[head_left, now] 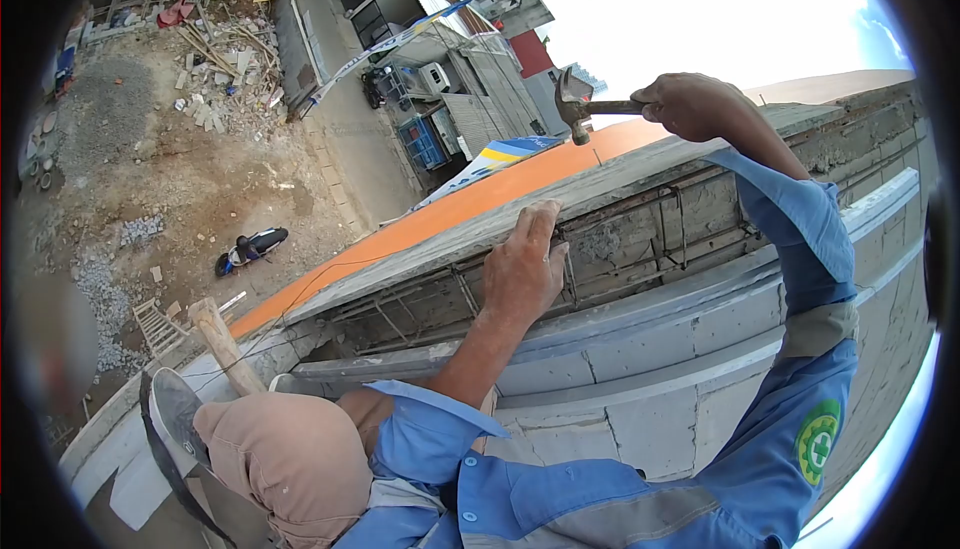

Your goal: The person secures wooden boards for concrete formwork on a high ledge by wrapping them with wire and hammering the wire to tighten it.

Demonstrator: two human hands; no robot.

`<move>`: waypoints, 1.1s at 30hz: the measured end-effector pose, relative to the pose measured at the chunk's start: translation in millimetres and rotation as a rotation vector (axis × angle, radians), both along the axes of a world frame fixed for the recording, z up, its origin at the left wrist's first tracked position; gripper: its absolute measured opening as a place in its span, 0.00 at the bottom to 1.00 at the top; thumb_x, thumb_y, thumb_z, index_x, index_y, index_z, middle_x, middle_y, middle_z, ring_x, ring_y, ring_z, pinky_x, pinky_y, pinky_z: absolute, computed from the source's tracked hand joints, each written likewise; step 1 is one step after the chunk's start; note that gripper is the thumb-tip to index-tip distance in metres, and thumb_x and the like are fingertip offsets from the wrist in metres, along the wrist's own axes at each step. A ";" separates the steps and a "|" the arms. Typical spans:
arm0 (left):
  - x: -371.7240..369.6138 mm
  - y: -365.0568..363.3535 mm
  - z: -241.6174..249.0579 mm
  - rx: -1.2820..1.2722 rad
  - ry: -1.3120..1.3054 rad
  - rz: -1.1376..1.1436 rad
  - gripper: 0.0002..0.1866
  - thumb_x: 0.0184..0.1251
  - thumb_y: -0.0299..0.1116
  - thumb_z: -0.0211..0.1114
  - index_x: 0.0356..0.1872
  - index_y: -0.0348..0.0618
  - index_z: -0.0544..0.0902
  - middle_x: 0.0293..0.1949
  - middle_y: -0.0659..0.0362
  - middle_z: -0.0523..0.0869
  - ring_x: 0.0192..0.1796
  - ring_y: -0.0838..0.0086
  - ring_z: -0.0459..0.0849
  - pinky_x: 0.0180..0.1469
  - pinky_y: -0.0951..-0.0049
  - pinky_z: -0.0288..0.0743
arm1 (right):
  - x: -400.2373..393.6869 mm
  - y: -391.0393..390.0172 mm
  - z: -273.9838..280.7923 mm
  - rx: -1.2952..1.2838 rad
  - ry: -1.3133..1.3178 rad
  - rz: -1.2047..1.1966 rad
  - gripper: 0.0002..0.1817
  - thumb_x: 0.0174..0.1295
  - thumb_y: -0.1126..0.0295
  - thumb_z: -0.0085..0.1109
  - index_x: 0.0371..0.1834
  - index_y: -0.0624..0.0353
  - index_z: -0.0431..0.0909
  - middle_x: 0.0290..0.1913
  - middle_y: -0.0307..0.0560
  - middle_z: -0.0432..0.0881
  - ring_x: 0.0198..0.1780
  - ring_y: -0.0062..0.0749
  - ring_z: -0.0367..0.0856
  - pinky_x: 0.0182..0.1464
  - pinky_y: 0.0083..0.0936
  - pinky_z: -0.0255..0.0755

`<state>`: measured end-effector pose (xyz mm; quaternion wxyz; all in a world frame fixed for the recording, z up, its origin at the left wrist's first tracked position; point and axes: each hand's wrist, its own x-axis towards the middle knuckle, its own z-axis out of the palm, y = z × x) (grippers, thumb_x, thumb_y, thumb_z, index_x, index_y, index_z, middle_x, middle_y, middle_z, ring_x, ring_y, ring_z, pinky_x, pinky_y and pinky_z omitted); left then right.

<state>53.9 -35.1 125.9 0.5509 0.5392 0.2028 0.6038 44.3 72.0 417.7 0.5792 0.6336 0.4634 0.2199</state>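
Note:
My right hand (695,107) is closed around the handle of a claw hammer (577,109), raised off the wall with its head pointing left. Below the hammer, a thin nail-like pin (598,156) stands up from the long grey formwork board (450,234). My left hand (525,261) rests against the board's edge with its fingers stretched out and the thumb apart. Nothing shows in its grasp, though the undersides of the fingers are hidden. Beside that hand, steel rebar (665,234) runs along the trough behind the board.
Grey block wall (640,354) runs along my side of the trough. An orange panel (330,274) lines the outer side. Far below are a parked motorbike (250,251), rubble (225,84) and a street. A wooden post (225,344) stands near my knee (285,459).

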 end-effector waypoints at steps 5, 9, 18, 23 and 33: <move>-5.3 -1.9 1.6 -0.012 0.030 -0.047 0.29 0.64 0.33 0.69 0.66 0.48 0.70 0.59 0.51 0.79 0.54 0.52 0.85 0.51 0.55 0.83 | -16.4 12.6 3.5 0.309 0.137 0.333 0.21 0.78 0.60 0.46 0.69 0.51 0.75 0.41 0.55 0.86 0.41 0.45 0.85 0.49 0.44 0.77; -2.4 -2.7 -0.3 0.006 0.045 -0.033 0.30 0.65 0.34 0.69 0.67 0.49 0.68 0.58 0.52 0.79 0.52 0.52 0.86 0.49 0.54 0.84 | 16.9 35.4 5.1 0.451 0.232 0.701 0.24 0.80 0.57 0.43 0.75 0.51 0.68 0.37 0.54 0.86 0.35 0.40 0.84 0.43 0.43 0.76; -4.9 -2.7 -0.2 0.001 0.075 -0.043 0.29 0.65 0.35 0.69 0.67 0.47 0.69 0.57 0.52 0.79 0.51 0.53 0.86 0.49 0.53 0.83 | 0.2 27.0 -14.7 0.080 -0.061 -0.044 0.14 0.72 0.63 0.55 0.53 0.53 0.86 0.35 0.53 0.86 0.39 0.44 0.84 0.45 0.44 0.76; -5.2 -3.0 -0.3 0.009 0.061 -0.051 0.29 0.65 0.34 0.68 0.66 0.46 0.69 0.57 0.51 0.79 0.51 0.53 0.86 0.50 0.53 0.83 | 14.5 40.5 5.8 0.421 0.207 0.590 0.20 0.76 0.63 0.51 0.68 0.48 0.75 0.40 0.49 0.85 0.39 0.37 0.84 0.45 0.42 0.76; -2.1 -0.4 -1.5 -0.022 0.009 -0.034 0.30 0.61 0.24 0.65 0.66 0.48 0.71 0.61 0.51 0.79 0.62 0.52 0.80 0.63 0.56 0.74 | 33.3 6.3 -2.6 0.263 0.071 0.269 0.18 0.78 0.62 0.47 0.65 0.50 0.79 0.40 0.55 0.88 0.36 0.45 0.86 0.42 0.42 0.77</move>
